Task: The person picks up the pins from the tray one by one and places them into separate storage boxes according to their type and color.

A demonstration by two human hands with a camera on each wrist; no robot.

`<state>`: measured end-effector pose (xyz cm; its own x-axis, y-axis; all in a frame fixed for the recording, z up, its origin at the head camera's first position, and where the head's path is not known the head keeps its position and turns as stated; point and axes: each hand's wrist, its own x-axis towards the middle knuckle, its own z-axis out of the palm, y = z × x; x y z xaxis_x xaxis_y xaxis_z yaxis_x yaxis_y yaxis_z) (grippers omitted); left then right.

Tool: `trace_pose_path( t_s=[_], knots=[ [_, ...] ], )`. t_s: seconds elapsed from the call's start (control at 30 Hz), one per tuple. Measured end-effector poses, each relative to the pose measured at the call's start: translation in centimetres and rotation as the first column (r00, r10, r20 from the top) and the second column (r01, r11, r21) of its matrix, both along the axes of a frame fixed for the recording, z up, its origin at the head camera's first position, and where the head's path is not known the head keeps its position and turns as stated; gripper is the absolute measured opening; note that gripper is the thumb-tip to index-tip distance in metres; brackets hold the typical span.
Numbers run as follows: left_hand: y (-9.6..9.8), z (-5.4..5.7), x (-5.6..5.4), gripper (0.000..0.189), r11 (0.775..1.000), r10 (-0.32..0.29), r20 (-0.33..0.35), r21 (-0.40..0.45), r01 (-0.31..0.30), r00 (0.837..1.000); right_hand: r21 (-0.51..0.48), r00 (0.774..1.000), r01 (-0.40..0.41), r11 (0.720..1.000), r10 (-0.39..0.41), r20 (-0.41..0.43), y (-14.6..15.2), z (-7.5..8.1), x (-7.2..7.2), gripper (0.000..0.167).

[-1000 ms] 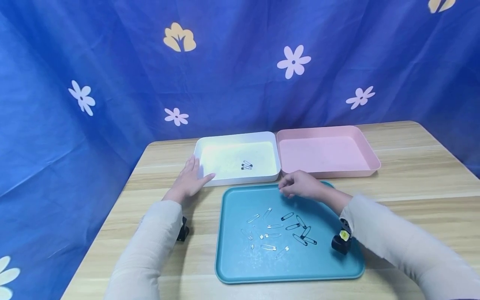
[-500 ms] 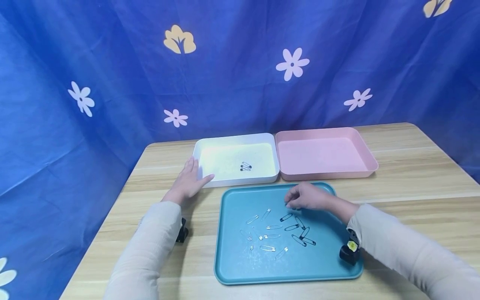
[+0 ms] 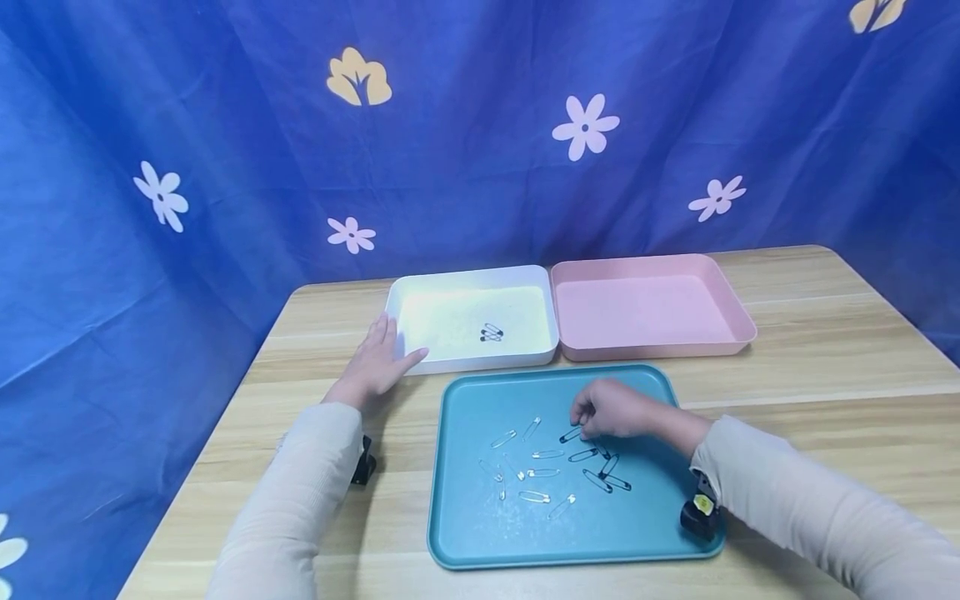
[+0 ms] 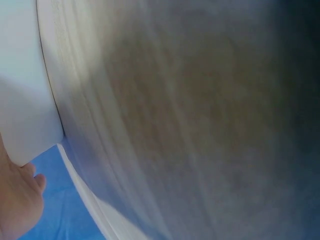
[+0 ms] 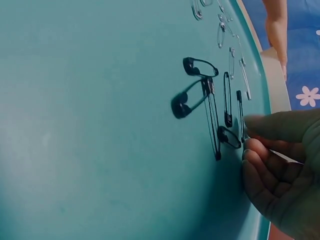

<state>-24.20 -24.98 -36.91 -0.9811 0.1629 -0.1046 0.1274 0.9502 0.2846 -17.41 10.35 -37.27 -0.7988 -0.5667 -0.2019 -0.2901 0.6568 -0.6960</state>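
My left hand (image 3: 372, 360) rests at the left end of the white tray (image 3: 480, 364), fingers along its side and thumb over the near rim. Several black safety pins (image 3: 491, 333) lie together in that tray. On the teal tray (image 3: 487, 546), my right hand (image 3: 615, 408) reaches down with curled fingers. Its thumb and fingertips are at a black safety pin (image 5: 240, 112); whether they pinch it cannot be told. More black safety pins (image 3: 597, 481) lie close by, some overlapping. Silver safety pins (image 3: 535, 497) are spread over the teal tray's left half.
A pink tray (image 3: 652, 348) stands at the back, right beside the white one. All three trays are on a wooden table (image 3: 840, 367). Behind it hangs a blue flowered curtain (image 3: 465, 150). Both wrists carry small black cameras (image 3: 699, 518).
My right hand has moved from the teal tray's back edge toward me and down to the black safety pins. The left hand has stayed at the white tray.
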Motion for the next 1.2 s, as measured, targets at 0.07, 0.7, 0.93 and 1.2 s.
trace_pose_path(
  t_s=[0.07, 0.7, 0.93, 1.2],
  knots=[
    [0.0, 0.1, 0.0, 0.091, 1.000, 0.003, 0.000, 0.003, -0.003, 1.000, 0.014, 1.000, 0.000, 1.000, 0.000, -0.004, -0.1, 0.0, 0.1, 0.012],
    [0.1, 0.1, 0.1, 0.091, 1.000, 0.016, -0.006, 0.009, -0.016, 1.000, 0.024, 0.997, -0.082, 0.996, 0.082, -0.010, -0.3, -0.2, -0.3, 0.016],
    [0.2, 0.1, 0.1, 0.093, 1.000, 0.008, -0.005, -0.004, -0.008, 1.000, -0.068, 0.995, -0.085, 0.994, 0.088, 0.039, -0.5, 0.2, -1.2, 0.012],
    [0.2, 0.1, 0.3, 0.093, 1.000, 0.014, 0.000, -0.011, -0.014, 1.000, -0.145, 0.999, -0.042, 0.989, 0.043, 0.001, -1.6, 1.0, -2.6, 0.008]
  ],
)
